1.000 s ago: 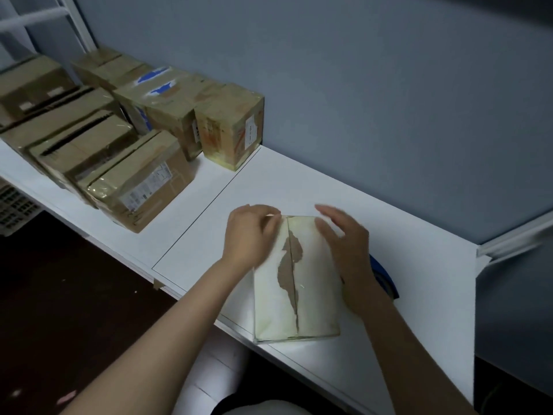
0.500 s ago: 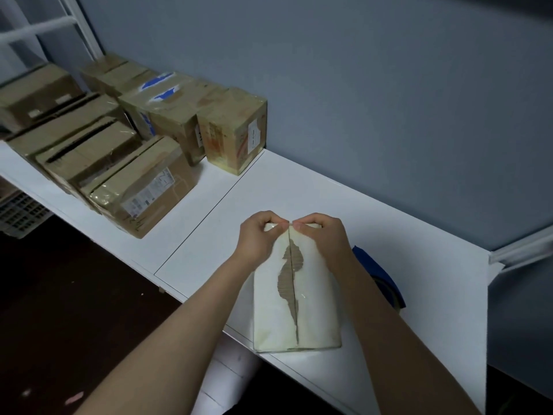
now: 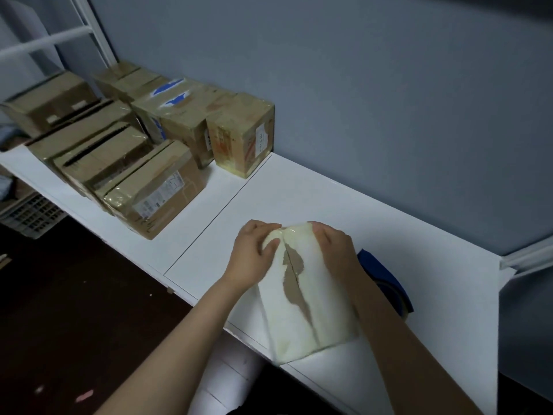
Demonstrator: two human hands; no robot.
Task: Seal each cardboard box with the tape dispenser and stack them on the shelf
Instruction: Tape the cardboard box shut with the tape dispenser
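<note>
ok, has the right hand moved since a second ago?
Yes. The right hand went left, away from the blue tape dispenser, to the far end of the white box, where it now grips the flap by the seam.

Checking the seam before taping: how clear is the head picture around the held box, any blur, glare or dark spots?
Head view: dim bluish light; the white box is soft and washed out, its seam shown by the brown tear; left hand and right hand slightly blurred; glare on the taped brown boxes; floor nearly black.
</note>
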